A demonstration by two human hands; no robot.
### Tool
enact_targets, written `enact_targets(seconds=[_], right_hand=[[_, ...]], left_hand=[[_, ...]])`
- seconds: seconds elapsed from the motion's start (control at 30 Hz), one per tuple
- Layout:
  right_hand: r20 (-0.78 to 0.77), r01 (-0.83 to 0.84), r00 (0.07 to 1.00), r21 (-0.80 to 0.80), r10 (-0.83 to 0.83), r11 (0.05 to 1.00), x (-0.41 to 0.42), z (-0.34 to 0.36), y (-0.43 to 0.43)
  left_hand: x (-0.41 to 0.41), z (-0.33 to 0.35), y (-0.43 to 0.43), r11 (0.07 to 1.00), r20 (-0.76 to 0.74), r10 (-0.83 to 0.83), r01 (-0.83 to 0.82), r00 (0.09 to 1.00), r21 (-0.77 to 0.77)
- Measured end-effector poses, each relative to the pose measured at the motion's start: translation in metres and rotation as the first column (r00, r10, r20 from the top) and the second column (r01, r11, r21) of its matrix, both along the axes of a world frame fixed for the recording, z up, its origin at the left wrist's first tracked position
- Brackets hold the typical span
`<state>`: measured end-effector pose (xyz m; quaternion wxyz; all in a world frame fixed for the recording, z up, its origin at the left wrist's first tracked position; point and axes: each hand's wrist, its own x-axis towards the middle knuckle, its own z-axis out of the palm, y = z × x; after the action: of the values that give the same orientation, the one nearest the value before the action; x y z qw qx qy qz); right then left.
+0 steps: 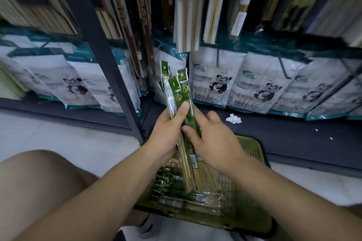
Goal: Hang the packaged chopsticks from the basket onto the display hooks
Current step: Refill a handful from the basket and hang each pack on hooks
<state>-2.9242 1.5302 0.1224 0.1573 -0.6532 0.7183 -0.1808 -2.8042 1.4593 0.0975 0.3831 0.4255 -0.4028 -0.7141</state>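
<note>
Above the basket point(261, 155), left hand point(166, 133) grips the chopstick bundle point(181, 92), right hand point(215, 141) pinches it; unhung, spare packs point(168, 184) remain inside.

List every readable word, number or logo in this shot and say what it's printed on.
No text reads clearly.
Held chopstick packs: green header print, blurred.
Panda bags: teal logo and lines, blurred.
Hanging packs: labels blurred.
Labels in the basket: too small.
</note>
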Motion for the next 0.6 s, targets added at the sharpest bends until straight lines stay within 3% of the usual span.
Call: enact_targets(seconds=[0.07, 0.2, 0.3, 0.37, 0.43, 0.5, 0.6], right_hand=[[-0.191, 0.0, 0.982, 0.006, 0.001, 1.0, -0.003, 0.019, 0.007], [-0.285, -0.025, 0.958, -0.034, 0.014, 0.999, -0.014, 0.051, 0.013], [-0.324, -0.036, 0.946, -0.044, 0.02, 0.998, -0.024, 0.077, 0.016], [-0.212, -0.022, 0.977, -0.032, 0.014, 0.999, -0.033, 0.096, 0.015], [0.05, 0.057, 0.997, -0.073, -0.053, 0.996, -0.045, 0.115, 0.01], [0.355, 0.187, 0.928, -0.176, -0.115, 0.966, -0.056, 0.135, 0.003], [0.602, 0.306, 0.795, -0.298, -0.071, 0.904, -0.065, 0.169, -0.008]], left_hand=[[-0.005, 0.017, 0.003, 1.0, 0.0, -0.002, 0.002, 1.0, 0.031], [-0.017, 0.051, 0.006, 0.994, -0.058, -0.066, 0.071, 0.996, 0.082], [-0.025, 0.078, 0.004, 0.994, -0.071, -0.105, 0.106, 0.992, 0.006], [-0.029, 0.095, 0.001, 0.986, -0.061, -0.151, 0.146, 0.987, -0.084], [-0.034, 0.109, -0.002, 0.972, -0.037, -0.169, 0.16, 0.985, -0.173], [-0.037, 0.116, -0.008, 0.951, -0.028, -0.18, 0.167, 0.983, -0.26], [-0.046, 0.138, -0.01, 0.907, -0.026, -0.231, 0.205, 0.973, -0.369]])
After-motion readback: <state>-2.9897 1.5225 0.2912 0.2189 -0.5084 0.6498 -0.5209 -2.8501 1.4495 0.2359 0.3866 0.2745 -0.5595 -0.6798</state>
